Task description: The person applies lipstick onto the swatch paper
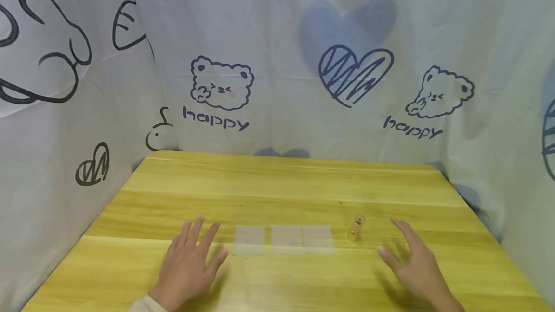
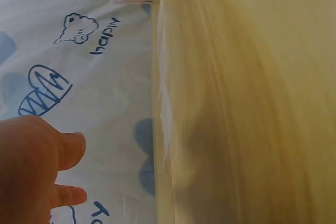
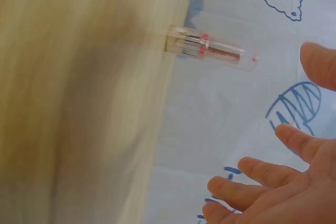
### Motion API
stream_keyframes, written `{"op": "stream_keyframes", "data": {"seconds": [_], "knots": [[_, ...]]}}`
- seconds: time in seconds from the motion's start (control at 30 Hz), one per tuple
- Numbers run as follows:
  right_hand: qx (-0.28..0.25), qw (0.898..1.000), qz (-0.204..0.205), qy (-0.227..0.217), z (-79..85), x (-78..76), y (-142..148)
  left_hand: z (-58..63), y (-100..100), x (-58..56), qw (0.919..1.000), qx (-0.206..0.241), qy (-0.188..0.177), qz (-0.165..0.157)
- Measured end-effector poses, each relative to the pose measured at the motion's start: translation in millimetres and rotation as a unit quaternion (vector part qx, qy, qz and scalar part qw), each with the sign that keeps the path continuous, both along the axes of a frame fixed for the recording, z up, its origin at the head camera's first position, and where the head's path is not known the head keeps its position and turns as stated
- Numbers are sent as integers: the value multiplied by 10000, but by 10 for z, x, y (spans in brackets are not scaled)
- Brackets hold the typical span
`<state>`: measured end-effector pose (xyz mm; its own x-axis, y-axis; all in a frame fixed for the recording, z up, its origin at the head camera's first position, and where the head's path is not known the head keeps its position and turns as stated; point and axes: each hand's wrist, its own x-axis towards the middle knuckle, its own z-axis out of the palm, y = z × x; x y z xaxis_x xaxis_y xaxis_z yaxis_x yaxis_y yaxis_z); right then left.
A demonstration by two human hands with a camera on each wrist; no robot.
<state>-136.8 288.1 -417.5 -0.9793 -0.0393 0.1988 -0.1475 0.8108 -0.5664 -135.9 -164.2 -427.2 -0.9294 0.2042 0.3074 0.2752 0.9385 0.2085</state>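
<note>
My left hand (image 1: 187, 265) is held over the near left of the wooden table, fingers spread and holding nothing. To its right, three pale translucent squares lie in a row: a left one (image 1: 249, 240), a middle one (image 1: 287, 240) and a right one (image 1: 319, 240). Beyond the row stands a small clear tube (image 3: 223, 51) with reddish parts inside, upright on the table. My right hand (image 1: 415, 265) is just right of this tube, its thumb and fingers apart and not touching it. In the right wrist view the palm side and spread fingers (image 3: 268, 174) show.
The yellow wood-grain table (image 1: 277, 182) reaches back to a white curtain (image 1: 277, 110) printed with hearts, bears and the word happy. More of this cloth hangs along the left and right sides of the table.
</note>
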Motion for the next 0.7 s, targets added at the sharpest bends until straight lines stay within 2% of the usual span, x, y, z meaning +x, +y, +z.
{"op": "stream_keyframes", "data": {"seconds": [0.1, 0.23, 0.47, 0.7], "knots": [[-156, 9997, -45, -177, 13, -39, 13, -4, 18, -74, 9994, 175, 85, -269], [-401, 9991, 66, -104, -2, -93, 38, 16, 36, -154, 9972, 492, 42, -563], [-700, 9961, 375, 386, -61, -234, 43, 46, 46, -298, 9927, 783, -482, -780], [-872, 9929, 671, 447, -102, -341, 27, 19, 76, -419, 9848, 1080, -957, -968]]}}
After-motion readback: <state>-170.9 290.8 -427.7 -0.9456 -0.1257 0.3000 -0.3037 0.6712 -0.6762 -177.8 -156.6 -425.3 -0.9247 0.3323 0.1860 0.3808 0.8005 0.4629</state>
